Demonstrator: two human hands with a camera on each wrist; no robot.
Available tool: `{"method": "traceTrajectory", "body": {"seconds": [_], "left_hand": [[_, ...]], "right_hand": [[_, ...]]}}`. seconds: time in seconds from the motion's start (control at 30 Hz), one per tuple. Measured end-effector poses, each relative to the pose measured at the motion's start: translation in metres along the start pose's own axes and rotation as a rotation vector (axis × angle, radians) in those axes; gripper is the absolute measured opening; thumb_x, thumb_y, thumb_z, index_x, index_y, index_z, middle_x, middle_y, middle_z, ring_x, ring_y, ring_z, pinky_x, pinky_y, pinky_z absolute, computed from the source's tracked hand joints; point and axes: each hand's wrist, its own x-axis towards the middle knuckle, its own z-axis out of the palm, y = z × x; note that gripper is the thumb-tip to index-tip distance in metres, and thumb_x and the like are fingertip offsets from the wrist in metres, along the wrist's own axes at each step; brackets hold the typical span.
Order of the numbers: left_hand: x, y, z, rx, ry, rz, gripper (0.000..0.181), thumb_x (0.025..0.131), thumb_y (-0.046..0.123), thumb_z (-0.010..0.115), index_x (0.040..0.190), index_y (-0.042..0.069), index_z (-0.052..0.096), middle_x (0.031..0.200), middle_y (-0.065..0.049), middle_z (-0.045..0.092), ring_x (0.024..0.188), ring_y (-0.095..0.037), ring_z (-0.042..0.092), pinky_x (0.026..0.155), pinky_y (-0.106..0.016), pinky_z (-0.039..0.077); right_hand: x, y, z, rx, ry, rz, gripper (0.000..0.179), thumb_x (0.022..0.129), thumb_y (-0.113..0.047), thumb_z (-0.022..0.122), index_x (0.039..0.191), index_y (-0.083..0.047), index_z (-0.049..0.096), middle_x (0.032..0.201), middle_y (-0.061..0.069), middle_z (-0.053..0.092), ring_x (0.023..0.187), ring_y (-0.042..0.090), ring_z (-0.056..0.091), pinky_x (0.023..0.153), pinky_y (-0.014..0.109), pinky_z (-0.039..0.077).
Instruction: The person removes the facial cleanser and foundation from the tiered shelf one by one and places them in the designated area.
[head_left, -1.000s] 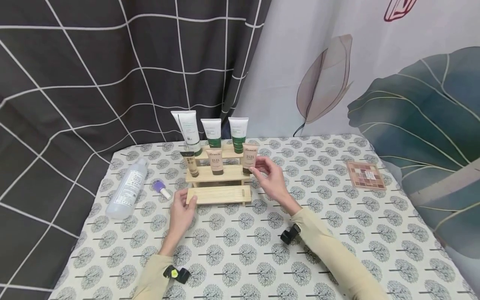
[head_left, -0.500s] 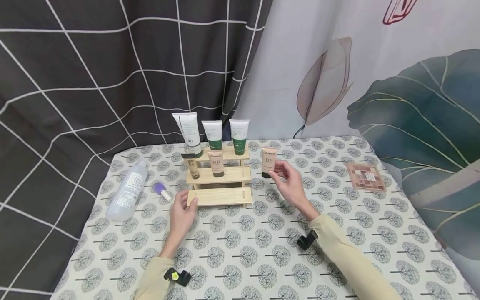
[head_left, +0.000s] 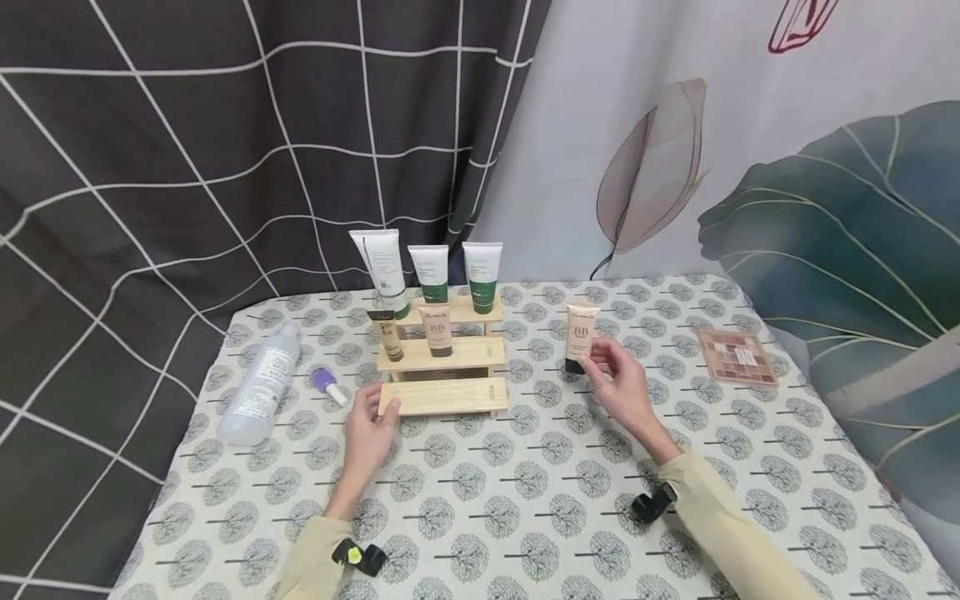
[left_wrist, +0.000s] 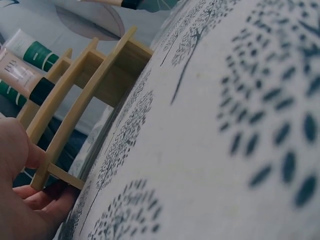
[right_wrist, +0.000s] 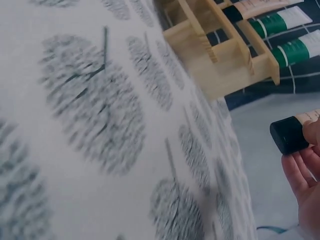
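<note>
My right hand [head_left: 624,385] pinches a pink BB cream tube [head_left: 580,335] by its lower part, right of the wooden stand; its black cap [right_wrist: 289,135] points down in the head view. With thumb and fingers my left hand [head_left: 371,433] grips the left end of the lowest tier of the three-tier wooden stand [head_left: 450,397]. On the middle tier stand a second BB cream tube [head_left: 437,329] and a small gold tube with a black top [head_left: 386,335]. Two white-and-green tubes [head_left: 482,275] and a larger white tube [head_left: 384,268] occupy the top tier.
A clear bottle with a white label [head_left: 261,385] lies at the left of the tree-patterned tablecloth [head_left: 525,517]. Beside it is a small purple bottle with a white cap [head_left: 328,385]. Far right lies an eyeshadow palette [head_left: 738,357]. Curtains hang behind the table.
My right hand has lifted the BB cream tube off the right end of the middle tier and carried it to the right. The left hand keeps its grip on the stand.
</note>
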Motion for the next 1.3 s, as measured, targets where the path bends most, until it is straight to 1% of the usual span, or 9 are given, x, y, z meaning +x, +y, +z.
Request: {"method": "traceTrajectory", "body": {"seconds": [0.13,0.23,0.4,0.53,0.67,0.83,1.0,1.13,1.3], "left_hand": [[-0.001,0.0,0.001,0.008,0.004,0.003,0.05,0.1,0.011,0.059,0.145,-0.003,0.041,0.135,-0.026,0.059,0.124,-0.04,0.061,0.106,-0.048,0.053],[0.0,0.0,0.001,0.006,0.007,0.008,0.051,0.1,0.011,0.059,0.145,-0.003,0.041,0.136,-0.026,0.059,0.124,-0.04,0.061,0.106,-0.048,0.053],[0.001,-0.001,0.001,-0.011,0.007,0.005,0.051,0.1,0.011,0.06,0.145,-0.003,0.041,0.136,-0.026,0.058,0.124,-0.04,0.061,0.106,-0.048,0.053],[0.002,-0.001,0.002,-0.021,0.001,0.005,0.051,0.1,0.011,0.06,0.145,-0.003,0.041,0.136,-0.026,0.058,0.124,-0.04,0.061,0.106,-0.048,0.053],[0.002,-0.002,0.002,-0.023,-0.002,0.007,0.05,0.1,0.01,0.06,0.145,-0.003,0.041,0.136,-0.027,0.058,0.124,-0.041,0.061,0.106,-0.049,0.053],[0.001,-0.003,0.002,-0.018,0.005,0.015,0.05,0.1,0.009,0.06,0.144,-0.003,0.042,0.135,-0.027,0.058,0.122,-0.04,0.062,0.105,-0.048,0.054],[0.001,-0.002,0.002,-0.019,0.007,0.014,0.05,0.1,0.009,0.06,0.144,-0.003,0.042,0.135,-0.027,0.059,0.122,-0.04,0.062,0.105,-0.048,0.054],[0.0,-0.001,0.003,-0.021,0.0,0.012,0.05,0.1,0.009,0.059,0.145,-0.003,0.041,0.135,-0.027,0.058,0.124,-0.041,0.061,0.107,-0.049,0.053],[0.0,-0.001,0.002,-0.017,-0.002,0.009,0.05,0.101,0.01,0.058,0.146,-0.003,0.04,0.135,-0.027,0.058,0.124,-0.041,0.06,0.107,-0.049,0.052]], "right_hand": [[-0.008,0.005,-0.013,-0.038,-0.004,0.031,0.033,0.097,-0.004,0.064,0.127,0.008,0.056,0.12,0.027,0.065,0.098,0.003,0.062,0.088,0.005,0.05],[-0.012,0.008,-0.022,-0.048,0.015,0.038,0.034,0.097,-0.003,0.064,0.128,0.009,0.055,0.119,0.028,0.065,0.096,0.001,0.062,0.086,0.005,0.051],[-0.015,0.013,-0.035,-0.08,0.041,0.08,0.037,0.099,-0.007,0.063,0.131,0.007,0.054,0.12,0.027,0.065,0.094,0.0,0.061,0.083,0.003,0.05],[-0.02,0.019,-0.041,-0.11,0.079,0.135,0.038,0.1,-0.009,0.063,0.133,0.006,0.054,0.121,0.026,0.064,0.092,-0.008,0.057,0.083,0.001,0.049],[-0.027,0.026,-0.045,-0.119,0.101,0.169,0.037,0.1,-0.008,0.062,0.131,0.009,0.054,0.12,0.027,0.064,0.088,-0.011,0.056,0.081,0.001,0.049],[-0.033,0.032,-0.05,-0.174,0.106,0.194,0.034,0.1,-0.009,0.062,0.129,0.008,0.056,0.117,0.028,0.065,0.084,-0.011,0.054,0.076,0.002,0.05],[-0.039,0.036,-0.058,-0.221,0.103,0.216,0.033,0.1,-0.012,0.062,0.127,0.008,0.058,0.115,0.028,0.067,0.081,-0.014,0.053,0.073,0.002,0.05],[-0.048,0.037,-0.065,-0.257,0.098,0.23,0.035,0.101,-0.014,0.062,0.126,0.009,0.059,0.112,0.028,0.067,0.08,-0.013,0.053,0.072,0.002,0.05],[-0.059,0.037,-0.073,-0.292,0.089,0.27,0.037,0.102,-0.016,0.061,0.128,0.009,0.058,0.112,0.026,0.067,0.08,-0.012,0.053,0.07,0.003,0.05]]}}
